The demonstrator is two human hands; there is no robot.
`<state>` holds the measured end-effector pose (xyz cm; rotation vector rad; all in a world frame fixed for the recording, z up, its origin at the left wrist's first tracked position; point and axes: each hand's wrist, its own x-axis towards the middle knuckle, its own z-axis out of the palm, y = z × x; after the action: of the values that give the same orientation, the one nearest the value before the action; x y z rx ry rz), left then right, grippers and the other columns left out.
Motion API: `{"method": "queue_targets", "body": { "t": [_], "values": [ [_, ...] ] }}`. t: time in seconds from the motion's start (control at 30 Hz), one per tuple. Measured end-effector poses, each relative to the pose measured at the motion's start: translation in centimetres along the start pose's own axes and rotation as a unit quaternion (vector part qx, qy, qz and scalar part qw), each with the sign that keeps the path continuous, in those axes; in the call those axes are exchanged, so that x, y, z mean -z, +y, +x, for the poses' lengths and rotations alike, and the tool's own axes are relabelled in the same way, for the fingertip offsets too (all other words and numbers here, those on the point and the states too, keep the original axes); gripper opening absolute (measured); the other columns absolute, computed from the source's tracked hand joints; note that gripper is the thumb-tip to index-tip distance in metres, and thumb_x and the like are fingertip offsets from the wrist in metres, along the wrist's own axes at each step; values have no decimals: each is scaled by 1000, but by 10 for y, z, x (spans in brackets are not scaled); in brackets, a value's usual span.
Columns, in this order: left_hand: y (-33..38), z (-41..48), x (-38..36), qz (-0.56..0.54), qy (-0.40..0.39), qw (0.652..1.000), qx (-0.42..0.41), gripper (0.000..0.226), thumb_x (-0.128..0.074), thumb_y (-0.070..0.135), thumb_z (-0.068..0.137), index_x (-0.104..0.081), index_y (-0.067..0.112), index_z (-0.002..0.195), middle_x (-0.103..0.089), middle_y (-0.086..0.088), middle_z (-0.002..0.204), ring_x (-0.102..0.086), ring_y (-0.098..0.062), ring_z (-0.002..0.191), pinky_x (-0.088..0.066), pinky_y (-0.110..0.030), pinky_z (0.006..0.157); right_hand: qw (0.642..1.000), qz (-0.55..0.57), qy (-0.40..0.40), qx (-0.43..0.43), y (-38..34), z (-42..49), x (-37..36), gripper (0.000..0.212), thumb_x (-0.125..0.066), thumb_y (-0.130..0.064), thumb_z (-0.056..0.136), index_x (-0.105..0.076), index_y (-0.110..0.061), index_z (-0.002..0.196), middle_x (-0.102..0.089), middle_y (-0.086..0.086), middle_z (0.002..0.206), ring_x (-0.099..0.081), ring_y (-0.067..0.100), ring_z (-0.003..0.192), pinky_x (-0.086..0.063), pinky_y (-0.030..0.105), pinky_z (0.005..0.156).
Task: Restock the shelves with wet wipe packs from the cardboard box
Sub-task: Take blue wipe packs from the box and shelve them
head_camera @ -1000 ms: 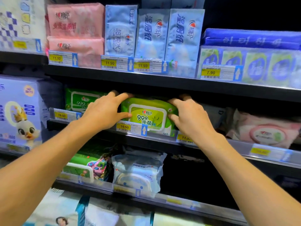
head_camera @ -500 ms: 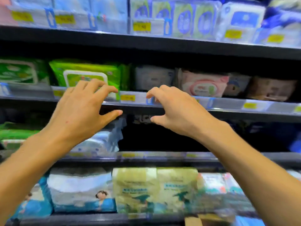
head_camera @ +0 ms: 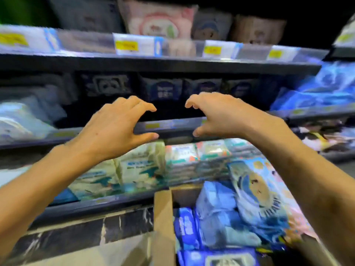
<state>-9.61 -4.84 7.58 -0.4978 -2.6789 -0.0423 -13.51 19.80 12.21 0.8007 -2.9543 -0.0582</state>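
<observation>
At five o'clock, box [head_camera: 163, 217] holds several unshelved packs [head_camera: 217, 214]. Before shelves [head_camera: 172, 64], left hand [head_camera: 115, 127] and right hand [head_camera: 221, 116] hover, fingers loosely curled, grasping nothing. Restocking judged incomplete; next pack not yet taken.

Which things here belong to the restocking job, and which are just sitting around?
Job: cardboard box; blue wipe packs inside it; left hand and right hand, both empty.
Just there: pink pack up top; price tags; cream packs lower down.
</observation>
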Motion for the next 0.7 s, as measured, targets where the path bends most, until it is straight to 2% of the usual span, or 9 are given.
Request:
{"method": "queue_targets", "body": {
  "t": [0.13, 0.23, 0.33, 0.47, 0.57, 0.7],
  "values": [
    [44, 18, -39, -20, -77, 996, -36, 68, -49, 74, 78, -46, 36, 134, -54, 5, 127, -56, -24, 111, -50, -43, 86, 998, -24, -51, -36, 56, -34, -23, 70, -81, -45, 78, -47, -28, 137, -58, 1, 134, -55, 31, 122, -51, 49, 94],
    [69, 29, -69, -53, -132, 989, -47, 74, -42, 83, 74, -45, 38, 133, -55, 7, 129, -55, -24, 116, -49, -45, 91, 995, -27, -82, -55, 91, -54, -39, 69, -81, -43, 78, -50, -28, 138, -58, 2, 139, -55, 30, 127, -50, 46, 97],
    [94, 34, -97, -84, -180, 979, -50, 70, -52, 79, 76, -45, 39, 133, -51, 10, 133, -52, -22, 120, -47, -45, 94, 990, -19, -116, -73, 116, -69, -53, 69, -81, -44, 79, -49, -29, 138, -58, 1, 140, -54, 29, 127, -48, 42, 98],
    [122, 40, -129, -121, -221, 966, -63, 74, -47, 83, 71, -45, 41, 132, -51, 11, 135, -52, -18, 122, -46, -41, 97, 986, 3, -145, -82, 142, -83, -76, 73, -82, -42, 80, -46, -29, 143, -56, 1, 142, -54, 28, 128, -49, 45, 100],
    [139, 45, -147, -152, -254, 953, -58, 77, -47, 81, 71, -45, 38, 135, -50, 10, 137, -50, -16, 124, -44, -41, 100, 982, 17, -166, -85, 157, -90, -92, 77, -83, -42, 79, -45, -28, 145, -56, 2, 142, -54, 28, 128, -49, 41, 98],
    [160, 48, -165, -196, -288, 936, -50, 84, -38, 88, 64, -56, 35, 128, -57, 9, 130, -54, -15, 118, -46, -37, 98, 977, 61, -193, -72, 165, -84, -105, 86, -82, -50, 78, -42, -27, 151, -49, 1, 151, -52, 28, 132, -48, 44, 103]
  ]
}}
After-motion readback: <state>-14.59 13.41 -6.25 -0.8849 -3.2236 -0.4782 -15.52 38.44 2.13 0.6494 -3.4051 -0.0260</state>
